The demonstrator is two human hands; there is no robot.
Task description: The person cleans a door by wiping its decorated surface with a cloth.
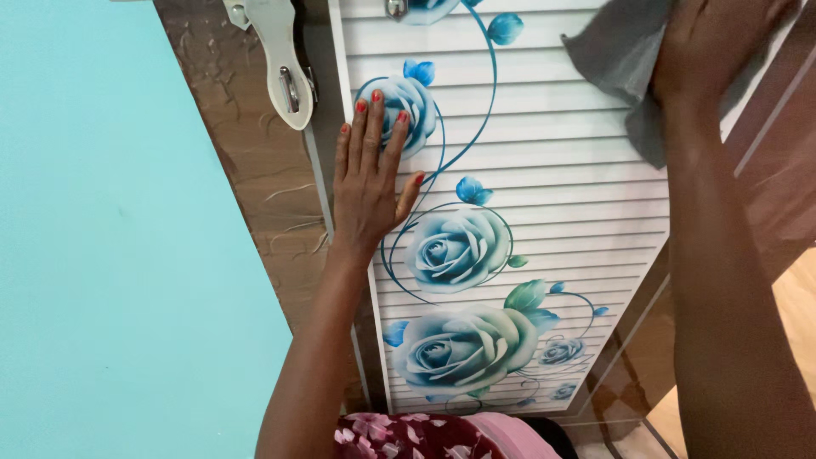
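Left hand point(367, 183): lying flat and released, fingers point(361, 127) extended and slightly spread, grasping nothing. Pressing palm-down against the white slatted door panel point(586, 195), close to its left edge. Fingertips resting on a printed blue rose point(415, 104); thumb pointing right toward a thin blue printed vine line point(476, 127). Just right of and below the wrist, showing a larger printed rose point(457, 248); further below, the largest rose point(463, 347) with green leaves.

Immediately left of the left hand: running a brown wood-grain door frame point(255, 161). Above and left of the fingertips: hanging a cream-coloured latch handle point(285, 64) with a metal part. Further left: filling the view with a turquoise wall point(110, 255).

Right hand point(718, 47): pressing a grey cloth point(625, 72) against the upper right part of the same panel, well apart from the left hand. Palm covering the cloth; whether the fingers are curling around it cannot be told, fingertips being cut off at the top edge. Cloth spreading left of and below the hand, one corner hanging down beside the forearm.

Right of that forearm: showing glossy brown surface point(782, 195). Below both arms: showing a pink floral garment point(408, 435).
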